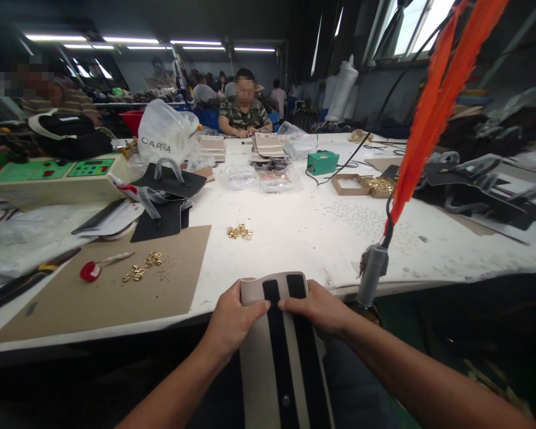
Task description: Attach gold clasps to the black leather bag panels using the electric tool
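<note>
Both of my hands grip a beige panel with two black stripes [259, 369], which hangs over my lap at the table's front edge. Its upper end is curled over between them. My left hand [232, 319] clasps the left side, thumb pressed on the front near a black stripe. On the right side my right hand [324, 307] does the same, thumb pointing inward. The fingers behind the panel are hidden. A small round metal stud [286, 400] shows low on one stripe. Beyond the panel lies a little pile of gold metal fittings [240, 232] on the white table [268, 208].
A brown board [170, 292] at left bears more gold fittings [137, 273] and a red roll [90, 271]. An electric screwdriver [371, 277] hangs at right beside an orange strip [429, 119]. Farther back stand a green box [322, 162] and a seated person [245, 110].
</note>
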A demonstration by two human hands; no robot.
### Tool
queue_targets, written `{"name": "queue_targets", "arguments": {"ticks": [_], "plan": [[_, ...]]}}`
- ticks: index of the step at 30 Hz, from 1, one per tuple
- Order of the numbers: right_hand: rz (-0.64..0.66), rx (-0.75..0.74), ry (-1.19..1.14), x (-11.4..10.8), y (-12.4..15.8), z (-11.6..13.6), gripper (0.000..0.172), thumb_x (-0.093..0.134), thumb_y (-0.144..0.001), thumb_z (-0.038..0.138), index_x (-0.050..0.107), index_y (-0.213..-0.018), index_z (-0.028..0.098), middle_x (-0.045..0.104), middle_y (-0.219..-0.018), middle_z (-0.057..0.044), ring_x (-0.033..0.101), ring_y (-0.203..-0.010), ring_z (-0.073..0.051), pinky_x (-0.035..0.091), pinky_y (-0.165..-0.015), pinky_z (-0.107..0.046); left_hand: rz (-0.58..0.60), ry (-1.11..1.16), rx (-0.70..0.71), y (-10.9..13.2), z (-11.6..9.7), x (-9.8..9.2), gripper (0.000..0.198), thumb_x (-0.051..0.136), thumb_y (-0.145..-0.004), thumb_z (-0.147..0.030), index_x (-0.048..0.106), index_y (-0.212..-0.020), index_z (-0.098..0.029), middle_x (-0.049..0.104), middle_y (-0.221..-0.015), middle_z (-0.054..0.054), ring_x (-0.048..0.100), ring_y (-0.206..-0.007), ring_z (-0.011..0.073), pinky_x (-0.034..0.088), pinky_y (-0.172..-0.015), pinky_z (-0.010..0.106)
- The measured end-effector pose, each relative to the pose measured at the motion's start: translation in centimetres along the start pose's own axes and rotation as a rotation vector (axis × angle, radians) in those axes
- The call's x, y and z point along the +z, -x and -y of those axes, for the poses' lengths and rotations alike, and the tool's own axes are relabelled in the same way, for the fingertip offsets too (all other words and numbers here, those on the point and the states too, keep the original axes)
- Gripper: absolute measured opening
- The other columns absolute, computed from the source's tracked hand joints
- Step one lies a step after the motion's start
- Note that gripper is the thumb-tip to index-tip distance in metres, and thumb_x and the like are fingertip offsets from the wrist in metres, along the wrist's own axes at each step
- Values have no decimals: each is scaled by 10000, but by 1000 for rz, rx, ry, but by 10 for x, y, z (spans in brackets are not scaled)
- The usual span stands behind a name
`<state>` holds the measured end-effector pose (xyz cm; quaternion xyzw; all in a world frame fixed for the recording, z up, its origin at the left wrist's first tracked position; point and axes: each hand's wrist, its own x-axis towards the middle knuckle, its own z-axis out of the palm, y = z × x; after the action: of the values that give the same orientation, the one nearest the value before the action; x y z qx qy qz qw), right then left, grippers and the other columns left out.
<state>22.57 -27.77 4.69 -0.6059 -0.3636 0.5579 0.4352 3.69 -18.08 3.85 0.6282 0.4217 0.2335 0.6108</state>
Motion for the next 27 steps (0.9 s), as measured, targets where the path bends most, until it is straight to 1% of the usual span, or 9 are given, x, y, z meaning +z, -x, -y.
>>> {"name": "queue_targets", "arguments": {"ticks": [4, 8, 12, 16, 19, 22, 24, 25, 27], "plan": [[-86, 37, 141, -2, -33, -4, 272, 738, -787, 330, 780, -978, 140, 804, -965, -99, 744, -877, -268, 554, -728, -317, -1, 30, -98, -28, 2, -2, 377, 777, -707, -250, 699, -1068, -176, 804, -964, 63, 752, -846, 257, 585, -715, 320], [-137, 78, 368, 0, -59, -7, 175, 685, -807, 273, 773, -890, 146, 801, -909, -95, 740, -841, -250, 514, -660, -284, 17, 27, -191, -53, 15, -2, 364, 744, -671, -194, 701, -1032, -177, 804, -880, 56, 751, -777, 258, 572, -641, 308], [-165, 110, 472, 3, -70, -2, 67, 693, -747, 210, 731, -749, 155, 774, -801, -88, 707, -761, -237, 452, -593, -277, 12, -46, -213, -64, 21, 0, 350, 732, -642, -181, 698, -990, -177, 797, -843, 56, 742, -747, 264, 552, -591, 305], [-190, 143, 555, 4, -74, 2, 77, 705, -713, 233, 715, -735, 159, 750, -762, -94, 680, -722, -239, 430, -579, -290, 11, -169, -167, -67, 16, 1, 334, 712, -693, -218, 682, -1022, -173, 792, -896, 80, 748, -793, 291, 567, -638, 349], [-185, 142, 574, 3, -75, 2, 119, 704, -716, 253, 733, -780, 156, 764, -808, -99, 691, -748, -242, 441, -589, -287, -84, -413, -7, -66, 16, -4, 515, 732, -719, -247, 645, -1217, -149, 769, -1114, 141, 736, -999, 351, 591, -830, 456], [-174, 134, 572, 2, -75, 2, 166, 701, -730, 260, 757, -837, 146, 777, -844, -96, 697, -758, -231, 444, -588, -271, -231, -699, 357, -61, 26, -10, 692, 750, -760, -269, 568, -1421, -176, 624, -1449, 172, 580, -1332, 394, 478, -1096, 557], [-162, 115, 568, 3, -74, 2, 190, 696, -744, 249, 774, -879, 141, 784, -870, -88, 700, -774, -218, 452, -607, -260, -194, -809, 572, -57, 37, -13, 554, 741, -816, -302, 650, -1359, -241, 602, -1506, 121, 503, -1423, 389, 396, -1183, 582], [-153, 102, 568, 4, -73, 3, 194, 695, -749, 241, 781, -892, 141, 787, -885, -82, 700, -783, -211, 456, -620, -255, -142, -834, 631, -55, 42, -14, 444, 734, -844, -322, 707, -1284, -265, 641, -1471, 98, 516, -1416, 382, 390, -1191, 583], [-133, 72, 572, 3, -73, 3, 179, 710, -754, 233, 789, -889, 146, 789, -891, -67, 698, -788, -199, 459, -634, -247, -55, -835, 652, -55, 51, -15, 286, 712, -892, -363, 773, -1161, -286, 722, -1364, 75, 585, -1353, 364, 431, -1163, 577]]}}
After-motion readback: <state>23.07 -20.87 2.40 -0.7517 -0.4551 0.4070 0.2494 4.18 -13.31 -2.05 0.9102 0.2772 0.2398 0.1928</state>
